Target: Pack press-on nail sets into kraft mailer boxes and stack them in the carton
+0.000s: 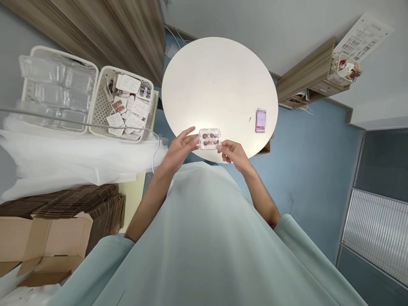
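A small transparent plastic box (209,139) is between my hands, over the near edge of the round white table (219,76). Inside it lie two rows of dark red and brown nail-shaped pieces, which look like press-on nails. My left hand (183,146) grips the box's left side at the fingertips, with one finger stretched out past it. At the lower right corner, my right hand (233,154) pinches the box between thumb and fingers. Whether the box's lid is fully closed, I cannot tell.
A phone-like purple item (260,121) lies on the table's right side. To the left stand a white basket (101,102) of carded nail sets and another basket (28,91) of transparent trays. White wrapping sheets (79,153) and flattened cardboard boxes (95,208) lie nearer. A wooden shelf (306,72) stands right.
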